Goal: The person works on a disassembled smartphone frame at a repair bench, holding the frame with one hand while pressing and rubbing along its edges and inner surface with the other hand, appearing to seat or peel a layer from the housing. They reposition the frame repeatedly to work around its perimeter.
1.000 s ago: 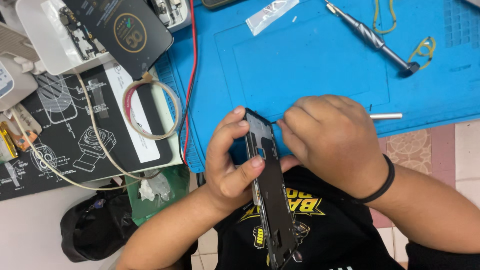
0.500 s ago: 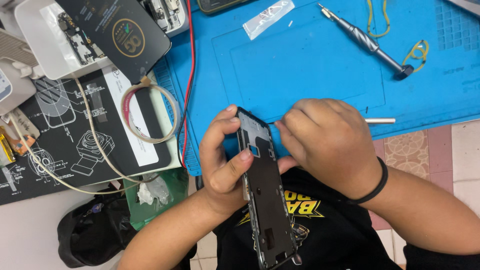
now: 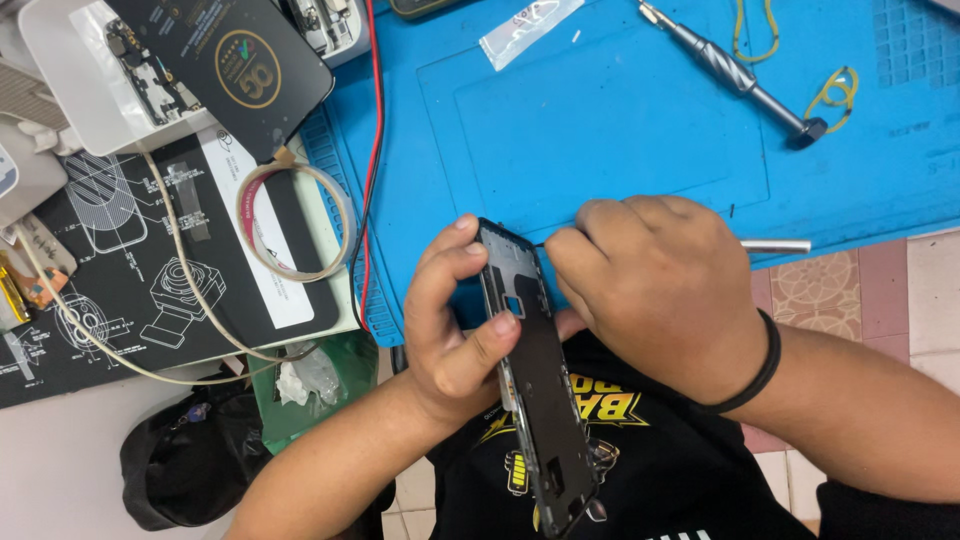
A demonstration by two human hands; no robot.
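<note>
My left hand (image 3: 455, 325) grips a black phone frame (image 3: 532, 375), held on edge over my lap with its top end at the blue mat's near edge. The thumb presses on the frame's inner face near a small square opening. My right hand (image 3: 655, 295) is closed around a thin silver tool (image 3: 775, 245); its handle sticks out to the right and its dark tip touches the frame's upper edge. A black band circles my right wrist.
A blue work mat (image 3: 600, 130) carries a grey screwdriver (image 3: 735, 70), yellow rubber bands (image 3: 835, 90) and a small clear bag (image 3: 530, 30). To the left lie a black printed mat (image 3: 120, 260), a tape ring (image 3: 295, 220), a dark phone back (image 3: 225, 65), a white tray and cables.
The phone frame and both hands stay in place over my lap; the view has shifted slightly. My right hand keeps the tool tip at the frame's top edge.
</note>
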